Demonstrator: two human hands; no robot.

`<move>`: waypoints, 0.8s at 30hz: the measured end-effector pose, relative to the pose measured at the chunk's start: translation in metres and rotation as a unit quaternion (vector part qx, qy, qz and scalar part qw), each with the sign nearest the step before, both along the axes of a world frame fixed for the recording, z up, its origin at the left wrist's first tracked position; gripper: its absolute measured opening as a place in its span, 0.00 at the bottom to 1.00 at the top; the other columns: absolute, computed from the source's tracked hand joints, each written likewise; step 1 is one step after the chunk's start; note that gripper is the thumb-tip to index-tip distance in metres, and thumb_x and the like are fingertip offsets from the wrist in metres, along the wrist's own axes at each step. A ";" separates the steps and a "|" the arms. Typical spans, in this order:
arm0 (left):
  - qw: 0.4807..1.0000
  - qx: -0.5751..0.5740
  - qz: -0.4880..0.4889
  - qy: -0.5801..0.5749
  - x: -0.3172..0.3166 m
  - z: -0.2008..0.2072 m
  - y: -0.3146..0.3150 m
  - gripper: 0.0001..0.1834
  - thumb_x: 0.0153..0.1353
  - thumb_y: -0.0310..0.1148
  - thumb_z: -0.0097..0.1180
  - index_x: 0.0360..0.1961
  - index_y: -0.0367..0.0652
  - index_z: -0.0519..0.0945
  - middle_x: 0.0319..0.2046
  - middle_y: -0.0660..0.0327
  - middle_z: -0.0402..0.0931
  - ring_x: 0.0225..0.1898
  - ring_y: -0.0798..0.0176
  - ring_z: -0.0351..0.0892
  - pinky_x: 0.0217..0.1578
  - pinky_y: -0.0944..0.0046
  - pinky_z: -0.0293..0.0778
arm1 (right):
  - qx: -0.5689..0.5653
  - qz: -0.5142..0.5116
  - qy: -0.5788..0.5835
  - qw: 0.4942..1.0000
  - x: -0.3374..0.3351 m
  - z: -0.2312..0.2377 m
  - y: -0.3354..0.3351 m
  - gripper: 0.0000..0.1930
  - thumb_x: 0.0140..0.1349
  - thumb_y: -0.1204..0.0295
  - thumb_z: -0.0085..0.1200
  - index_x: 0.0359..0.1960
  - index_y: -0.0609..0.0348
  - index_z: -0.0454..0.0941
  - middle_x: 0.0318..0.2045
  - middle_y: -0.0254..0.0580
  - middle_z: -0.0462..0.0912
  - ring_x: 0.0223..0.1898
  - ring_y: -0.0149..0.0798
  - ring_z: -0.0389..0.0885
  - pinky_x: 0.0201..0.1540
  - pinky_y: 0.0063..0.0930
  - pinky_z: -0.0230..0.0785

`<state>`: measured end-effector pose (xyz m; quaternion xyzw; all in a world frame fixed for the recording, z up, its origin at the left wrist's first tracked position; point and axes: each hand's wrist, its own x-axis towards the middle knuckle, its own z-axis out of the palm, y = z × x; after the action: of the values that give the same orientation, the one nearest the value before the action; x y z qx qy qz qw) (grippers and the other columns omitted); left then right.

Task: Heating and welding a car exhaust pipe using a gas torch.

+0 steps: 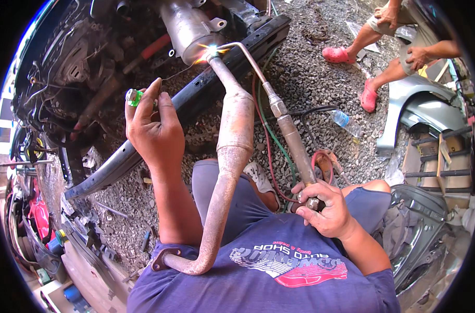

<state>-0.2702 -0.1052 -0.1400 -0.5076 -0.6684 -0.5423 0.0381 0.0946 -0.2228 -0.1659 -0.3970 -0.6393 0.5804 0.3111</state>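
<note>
My right hand is wrapped round the valve end of a gas welding torch. The torch's thin bent neck reaches up to a bright flame with orange sparks. That glow sits where a rusty exhaust pipe meets a grey metal canister. The pipe bulges in its middle, and its bent, flanged lower end lies against my shirt. Left of the pipe, my left hand is closed, pinching a thin welding rod that points toward the flame. A green lighter is tucked between its fingers.
A long black metal beam crosses under the pipe. Red and green hoses run over the gravel. Another person in pink clogs sits at the upper right, hands on knees. Nearby are a plastic bottle and a silver fender.
</note>
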 end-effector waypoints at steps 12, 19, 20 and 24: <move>0.999 0.034 -0.014 -0.033 -0.003 -0.012 0.007 0.11 0.72 0.24 0.69 0.53 0.38 0.94 0.45 0.57 0.85 0.37 0.66 0.86 0.38 0.66 0.83 | -0.001 -0.004 -0.015 1.000 -0.001 0.004 -0.001 0.10 0.70 0.81 0.69 0.48 0.60 0.80 0.56 0.54 0.88 0.26 0.27 0.88 0.30 0.23 0.81; 1.000 0.000 -0.011 -0.016 -0.005 -0.009 0.002 0.11 0.77 0.28 0.68 0.55 0.38 0.94 0.51 0.60 0.83 0.42 0.71 0.88 0.38 0.70 0.90 | 0.026 0.000 -0.034 0.999 -0.003 0.005 0.001 0.10 0.69 0.81 0.69 0.47 0.60 0.80 0.55 0.54 0.89 0.26 0.27 0.88 0.31 0.23 0.81; 1.000 -0.007 -0.010 -0.017 -0.004 -0.009 0.001 0.11 0.77 0.28 0.68 0.55 0.38 0.94 0.51 0.60 0.83 0.42 0.71 0.88 0.38 0.70 0.90 | 0.026 0.000 -0.034 0.999 -0.002 0.005 0.000 0.10 0.69 0.81 0.69 0.47 0.60 0.80 0.55 0.54 0.89 0.26 0.27 0.88 0.31 0.23 0.81; 1.000 0.007 -0.012 -0.020 -0.002 -0.011 0.003 0.10 0.75 0.26 0.69 0.53 0.38 0.94 0.47 0.60 0.84 0.39 0.69 0.87 0.36 0.68 0.86 | 0.028 -0.007 -0.040 0.999 -0.001 0.005 -0.001 0.11 0.69 0.79 0.71 0.48 0.60 0.82 0.54 0.52 0.89 0.28 0.26 0.87 0.33 0.24 0.79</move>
<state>-0.2725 -0.1018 -0.1514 -0.5042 -0.6592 -0.5574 0.0221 0.0933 -0.2242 -0.1607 -0.4156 -0.6645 0.5438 0.3001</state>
